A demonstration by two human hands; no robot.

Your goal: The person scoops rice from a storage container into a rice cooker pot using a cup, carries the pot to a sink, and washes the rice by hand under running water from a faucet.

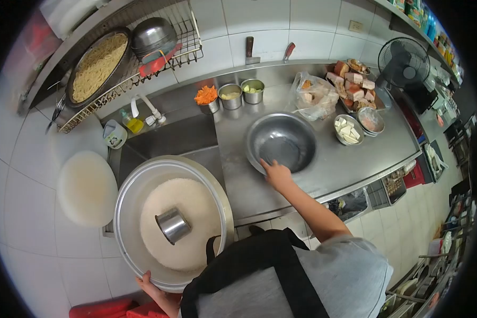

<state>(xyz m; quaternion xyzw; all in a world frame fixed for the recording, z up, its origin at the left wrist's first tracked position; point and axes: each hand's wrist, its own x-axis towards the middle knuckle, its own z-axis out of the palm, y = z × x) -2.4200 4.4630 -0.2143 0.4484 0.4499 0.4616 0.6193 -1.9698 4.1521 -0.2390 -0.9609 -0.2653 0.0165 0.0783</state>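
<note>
A large, pale round tub (123, 212) of white rice (169, 254) stands in front of me, at the sink's near edge. A metal cup (173, 225) lies tilted on the rice. My left hand (149, 287) grips the tub's near-left side, its fingers partly hidden. On the steel counter sits a wide metal bowl (286, 148) with nothing visible in it. My right hand (276, 174) is closed on the bowl's near rim, fingertips reaching over the edge.
Behind the bowl stand tins of orange pieces (205, 96) and pale chopped food (230, 96). To the right are a plastic bag (314, 98), a bowl of white cubes (347, 130) and meat chunks (355, 87). The sink (169, 135) and a wire rack (193, 45) are left.
</note>
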